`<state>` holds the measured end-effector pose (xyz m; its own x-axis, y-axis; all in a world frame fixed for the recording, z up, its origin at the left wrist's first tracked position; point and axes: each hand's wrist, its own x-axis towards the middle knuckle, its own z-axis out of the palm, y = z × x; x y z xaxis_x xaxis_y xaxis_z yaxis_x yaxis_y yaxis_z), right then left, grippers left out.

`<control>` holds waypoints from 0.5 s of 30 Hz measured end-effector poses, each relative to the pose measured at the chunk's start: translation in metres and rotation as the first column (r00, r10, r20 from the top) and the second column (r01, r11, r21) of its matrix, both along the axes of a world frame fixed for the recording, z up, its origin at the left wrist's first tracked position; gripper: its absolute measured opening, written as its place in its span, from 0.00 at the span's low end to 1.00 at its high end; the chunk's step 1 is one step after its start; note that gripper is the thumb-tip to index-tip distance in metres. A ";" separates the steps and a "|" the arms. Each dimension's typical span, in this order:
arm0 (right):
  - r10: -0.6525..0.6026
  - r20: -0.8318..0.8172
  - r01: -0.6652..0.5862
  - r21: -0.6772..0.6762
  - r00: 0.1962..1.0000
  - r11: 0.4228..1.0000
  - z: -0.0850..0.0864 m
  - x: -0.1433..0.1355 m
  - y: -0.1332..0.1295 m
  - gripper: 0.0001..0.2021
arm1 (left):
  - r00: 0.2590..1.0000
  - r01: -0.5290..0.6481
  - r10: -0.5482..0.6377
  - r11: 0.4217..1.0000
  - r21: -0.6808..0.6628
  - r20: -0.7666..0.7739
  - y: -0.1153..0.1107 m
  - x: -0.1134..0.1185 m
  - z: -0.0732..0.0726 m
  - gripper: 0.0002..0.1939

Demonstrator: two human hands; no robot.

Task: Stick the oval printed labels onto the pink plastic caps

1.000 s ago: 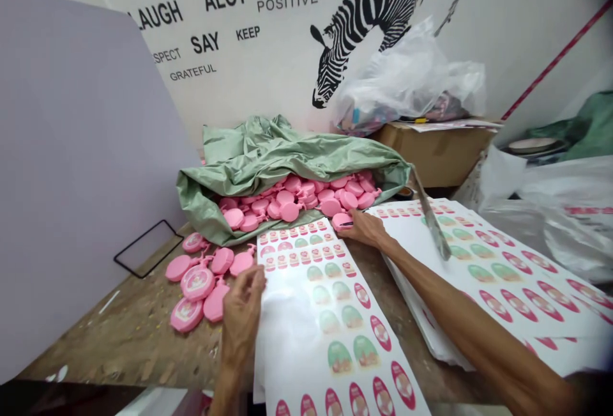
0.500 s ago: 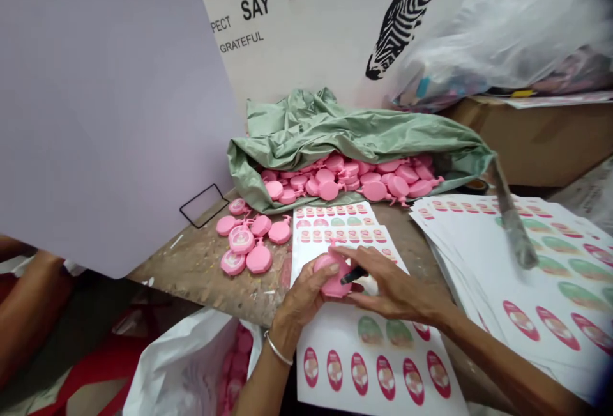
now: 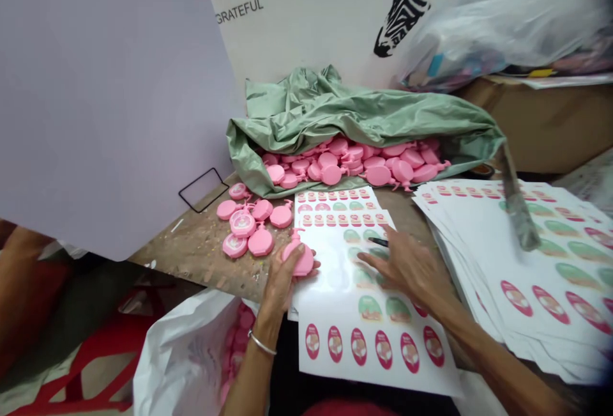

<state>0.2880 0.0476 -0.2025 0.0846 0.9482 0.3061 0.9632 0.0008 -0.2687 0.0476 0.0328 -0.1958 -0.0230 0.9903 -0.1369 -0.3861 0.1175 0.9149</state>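
Observation:
My left hand [image 3: 279, 282] is closed around a pink toy pump bottle [image 3: 301, 262], its spout pointing up, over the left edge of the sticker sheet [image 3: 325, 310]. Printed on that sheet are green and pink stickers, with bare white areas in the middle. My right hand [image 3: 409, 262] lies over the sheet's right side, gripping a slim black pen-like tool [image 3: 378, 241] whose exact kind I cannot make out. Its fingertips are close to the green stickers. Several pink bottles [image 3: 261, 240] lie on the table to the left, some with round labels.
Behind, a green sack [image 3: 364, 112] spills pink bottles. A thick stack of sticker sheets [image 3: 483, 269] lies to the right. Below the table edge at left hangs a white bag [image 3: 177, 352] with pink pieces. A pale panel [image 3: 110, 103] and another person's arm [image 3: 19, 269] are at left.
My hands have parted: the left has drawn the pink bottle leftward, while the right has moved away from it to the sheet with the black tool. The view has tilted down slightly.

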 end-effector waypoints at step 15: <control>-0.068 -0.730 0.017 -0.078 0.680 0.997 0.024 0.084 -0.068 0.19 | 0.998 -0.060 0.059 0.997 -0.045 -0.024 -0.004 0.026 -0.005 0.29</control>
